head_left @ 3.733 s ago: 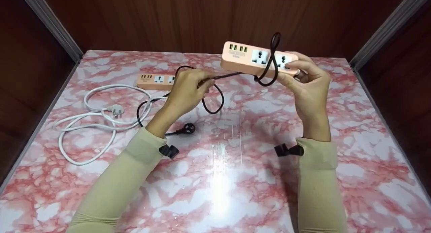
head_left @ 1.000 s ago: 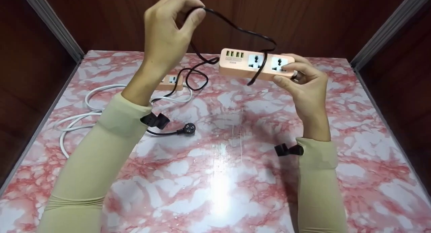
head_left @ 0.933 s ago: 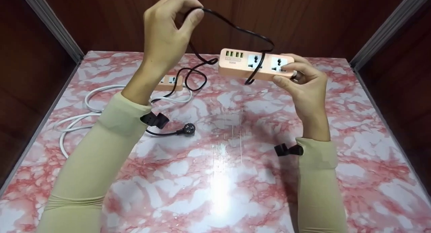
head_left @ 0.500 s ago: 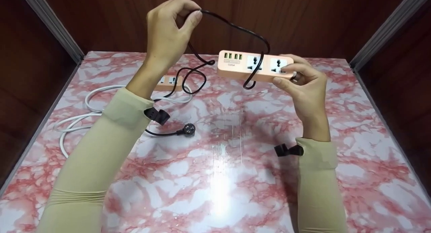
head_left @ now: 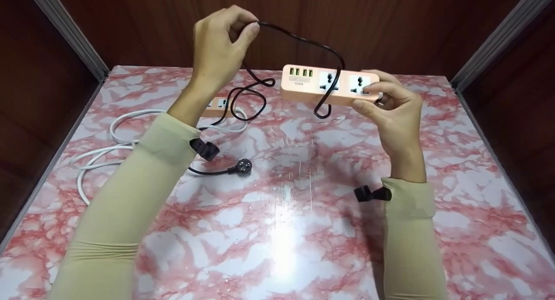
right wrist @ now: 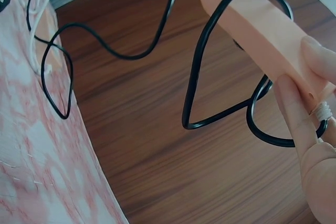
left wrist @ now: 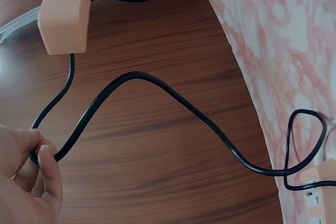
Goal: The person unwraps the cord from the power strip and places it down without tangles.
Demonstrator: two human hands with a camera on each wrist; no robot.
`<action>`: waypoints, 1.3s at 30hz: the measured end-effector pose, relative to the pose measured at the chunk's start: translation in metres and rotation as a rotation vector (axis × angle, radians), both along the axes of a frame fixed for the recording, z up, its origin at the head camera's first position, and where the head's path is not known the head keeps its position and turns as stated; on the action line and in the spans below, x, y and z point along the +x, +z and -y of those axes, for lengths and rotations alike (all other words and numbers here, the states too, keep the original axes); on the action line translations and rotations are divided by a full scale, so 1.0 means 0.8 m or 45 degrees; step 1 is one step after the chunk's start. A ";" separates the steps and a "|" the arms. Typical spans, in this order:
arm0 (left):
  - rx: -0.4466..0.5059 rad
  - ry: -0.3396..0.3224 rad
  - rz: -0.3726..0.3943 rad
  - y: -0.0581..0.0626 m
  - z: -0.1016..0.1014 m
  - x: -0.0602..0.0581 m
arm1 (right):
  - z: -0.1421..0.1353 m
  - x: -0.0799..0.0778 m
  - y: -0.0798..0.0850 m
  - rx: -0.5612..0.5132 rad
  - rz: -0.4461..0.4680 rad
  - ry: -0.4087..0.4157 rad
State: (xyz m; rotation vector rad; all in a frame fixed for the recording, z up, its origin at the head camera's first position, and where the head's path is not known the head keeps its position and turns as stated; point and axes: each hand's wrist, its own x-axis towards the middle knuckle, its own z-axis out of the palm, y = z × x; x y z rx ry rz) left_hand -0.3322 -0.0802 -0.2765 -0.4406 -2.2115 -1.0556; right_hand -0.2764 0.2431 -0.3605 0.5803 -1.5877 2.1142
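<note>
In the head view my right hand (head_left: 396,113) grips the right end of a peach power strip (head_left: 299,85), held up above the far part of the table. Its face shows USB ports at the left and two white sockets. Higher up and to the left, my left hand (head_left: 221,48) pinches the strip's black cord (left wrist: 181,99) between thumb and fingers. From that pinch the cord arcs over to the strip, crosses its face and hangs in a small loop below. The right wrist view shows the cord (right wrist: 194,72) looped around the strip, with its end by my fingers.
A second peach power strip (head_left: 217,112) lies on the marbled table, partly behind my left forearm. Its white cord (head_left: 93,152) spreads in loops at the left. The black plug (head_left: 244,166) rests near the table's middle. Dark wooden panels (head_left: 303,9) enclose the table.
My left hand has risen from low over the table with the black cord, then sunk slightly in the last second. The right hand and its strip have moved little.
</note>
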 end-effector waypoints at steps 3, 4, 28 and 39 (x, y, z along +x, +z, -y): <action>-0.016 -0.006 0.006 -0.005 0.001 -0.001 | 0.000 0.000 0.000 0.005 -0.002 -0.006; -0.023 -0.007 0.009 -0.007 0.002 -0.002 | 0.000 0.000 0.000 0.006 -0.003 -0.009; -0.301 0.002 0.243 -0.069 0.015 -0.011 | -0.001 0.004 0.004 0.081 -0.041 -0.082; -0.528 -0.111 0.388 -0.100 0.027 -0.004 | -0.004 0.004 0.004 0.098 -0.036 -0.099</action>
